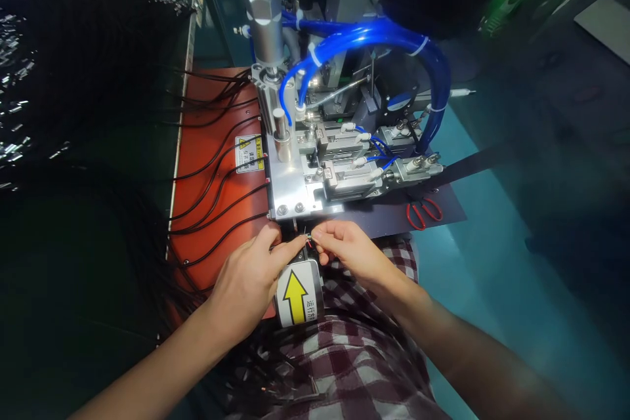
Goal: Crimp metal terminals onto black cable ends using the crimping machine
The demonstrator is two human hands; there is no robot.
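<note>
Head view, small dark part [309, 241]: marked with a red glint, located at the fingertips just in front of the metal plate [288, 187]; too small to identify further.
Right hand [347, 246]: pinched nearly closed on the small dark part between thumb and forefinger, probably to steady so slight a piece without covering it.
Left hand [251, 269]: stretched by the thumb to the opposite side, perhaps as a counter-hold; curled in the other fingers near the plate; cannot tell whether gripping or only pressing.
Arrow cover [298, 295]: fixed just below the hands, printed with a yellow arrow toward the machine, presumably to show running direction.
Black cables [241, 80]: laid across the orange-red board [207, 141] up to the plate's left edge, likely spread to avoid tangling.
Blue hoses [369, 33]: bundled with white ties and arched over the pneumatic cylinders [349, 180], apparently to keep clear of the work.
Red-handled scissors [421, 210]: resting beyond the right hand, perhaps for easy reach.
</note>
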